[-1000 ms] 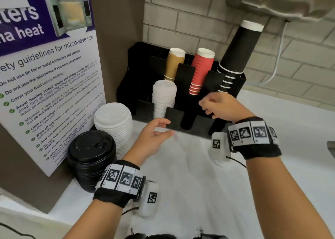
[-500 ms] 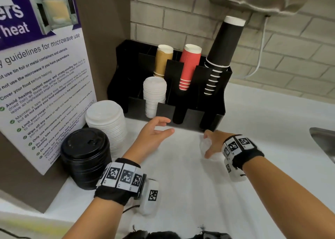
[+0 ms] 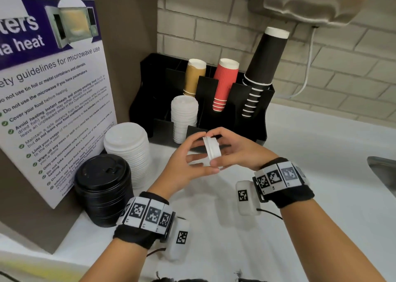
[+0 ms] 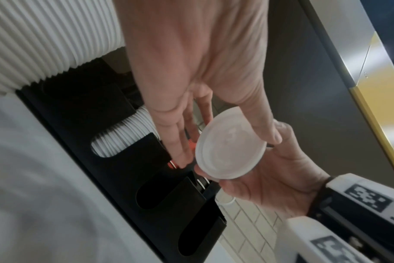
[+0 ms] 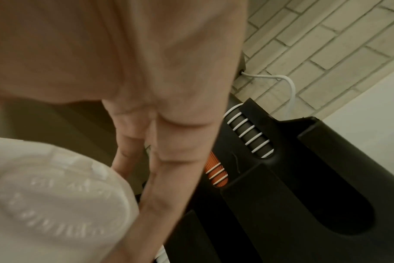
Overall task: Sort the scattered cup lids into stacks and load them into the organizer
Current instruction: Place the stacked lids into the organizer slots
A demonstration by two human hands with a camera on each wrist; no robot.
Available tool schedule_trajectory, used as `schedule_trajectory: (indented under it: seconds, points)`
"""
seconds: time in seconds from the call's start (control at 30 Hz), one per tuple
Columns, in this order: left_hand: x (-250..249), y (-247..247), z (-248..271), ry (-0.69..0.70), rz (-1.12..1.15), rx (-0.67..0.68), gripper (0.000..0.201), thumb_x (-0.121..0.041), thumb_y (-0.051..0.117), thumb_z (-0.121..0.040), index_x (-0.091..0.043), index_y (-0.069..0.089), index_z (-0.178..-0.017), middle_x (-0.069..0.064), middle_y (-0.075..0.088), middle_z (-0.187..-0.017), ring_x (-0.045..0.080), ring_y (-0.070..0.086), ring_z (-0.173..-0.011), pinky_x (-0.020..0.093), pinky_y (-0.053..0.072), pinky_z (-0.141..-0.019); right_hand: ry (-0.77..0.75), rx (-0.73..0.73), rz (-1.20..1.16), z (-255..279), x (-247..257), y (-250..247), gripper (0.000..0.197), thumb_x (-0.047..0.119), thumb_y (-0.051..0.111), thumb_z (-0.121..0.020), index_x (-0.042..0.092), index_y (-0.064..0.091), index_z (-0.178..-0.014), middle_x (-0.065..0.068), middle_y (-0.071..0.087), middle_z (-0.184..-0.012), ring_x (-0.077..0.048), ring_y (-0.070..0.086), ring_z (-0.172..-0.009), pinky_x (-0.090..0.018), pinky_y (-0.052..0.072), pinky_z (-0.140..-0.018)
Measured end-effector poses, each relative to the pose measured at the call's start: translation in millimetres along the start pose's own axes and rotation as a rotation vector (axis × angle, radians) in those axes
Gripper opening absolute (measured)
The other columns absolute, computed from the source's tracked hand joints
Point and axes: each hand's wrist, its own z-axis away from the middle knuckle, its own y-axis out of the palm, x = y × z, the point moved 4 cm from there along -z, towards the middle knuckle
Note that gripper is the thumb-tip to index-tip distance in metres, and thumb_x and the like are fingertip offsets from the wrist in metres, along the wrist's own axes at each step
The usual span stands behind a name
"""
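A small white lid (image 3: 211, 151) stands on edge in the air just in front of the black organizer (image 3: 150, 102). Both hands hold it: my left hand (image 3: 200, 153) has its thumb on the top rim and fingers below, and my right hand (image 3: 221, 151) grips the other side. The left wrist view shows the lid (image 4: 231, 151) face-on between them. The right wrist view shows the lid (image 5: 56, 195) beside my fingers (image 5: 169, 178). A stack of small white lids (image 3: 184, 119) fills one front organizer slot. On the counter at left stand a large white lid stack (image 3: 128, 151) and a black lid stack (image 3: 102, 187).
Tan cups (image 3: 194, 76), red cups (image 3: 225, 82) and tall black cups (image 3: 263, 67) fill the organizer's rear slots. A microwave-guidelines poster (image 3: 53, 89) walls off the left. A sink edge (image 3: 383, 170) shows at far right. A metal dispenser (image 3: 310, 1) hangs overhead.
My right hand dropped to the counter, took a small white lid and raised it. My left hand moved up to meet it, and both now hold the lid.
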Motion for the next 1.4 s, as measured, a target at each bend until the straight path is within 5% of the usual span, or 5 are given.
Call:
schedule_trajectory:
  seconds: [0.23,0.57,0.7,1.03,1.4]
  points:
    - [-3.1,-7.2,-1.9,0.019,-0.002,-0.004,0.082,-0.015,0.089,-0.066,-0.038,0.051,-0.135,-0.009,0.057,-0.131,0.017,0.064,-0.113,0.037,0.056,-0.092,-0.027,-0.032,-0.067,-2.8,2.5,-0.7,0.065,0.008,0.082,-0.071,0.023,0.053,-0.127,-0.012,0.063,-0.119,-0.027,0.066,-0.104,-0.051,0.054,-0.089]
    - [-1.0,-16.3,-7.5,0.039,0.046,-0.095,0.096,-0.029,0.086,-0.056,-0.037,0.041,-0.141,-0.012,0.051,-0.135,0.010,0.058,-0.120,0.030,0.054,-0.093,-0.075,-0.051,0.079,-30.8,20.1,1.9,0.057,0.017,0.082,-0.071,0.026,0.054,-0.120,-0.004,0.062,-0.112,-0.017,0.068,-0.092,-0.036,0.060,-0.075]
    - [3.2,-24.8,-9.6,-0.027,-0.030,-0.257,0.064,-0.026,0.079,-0.077,-0.031,0.048,-0.133,-0.005,0.052,-0.131,0.006,0.060,-0.109,0.013,0.050,-0.077,-0.124,-0.221,0.213,-74.4,45.8,-25.5,0.058,0.016,0.082,-0.071,0.022,0.045,-0.115,-0.005,0.059,-0.107,-0.017,0.062,-0.086,-0.030,0.056,-0.068]
    - [7.3,-27.3,-5.9,-0.121,-0.126,-0.167,0.033,-0.024,0.071,-0.087,-0.028,0.060,-0.118,-0.008,0.054,-0.125,0.007,0.061,-0.105,0.014,0.044,-0.072,-0.178,-0.157,0.632,-168.2,79.9,-31.4,0.062,0.014,0.072,-0.080,0.020,0.049,-0.138,0.002,0.047,-0.142,-0.013,0.040,-0.132,-0.011,0.027,-0.092]
    - [4.3,-24.7,-7.7,-0.148,-0.154,-0.157,0.033,-0.024,0.070,-0.088,-0.027,0.060,-0.119,-0.007,0.053,-0.127,0.006,0.060,-0.105,0.009,0.043,-0.066,-0.113,-0.100,0.839,-172.8,63.3,-23.2,0.071,0.013,0.071,-0.081,0.023,0.040,-0.144,-0.008,0.043,-0.143,-0.023,0.040,-0.132,-0.016,0.028,-0.092]
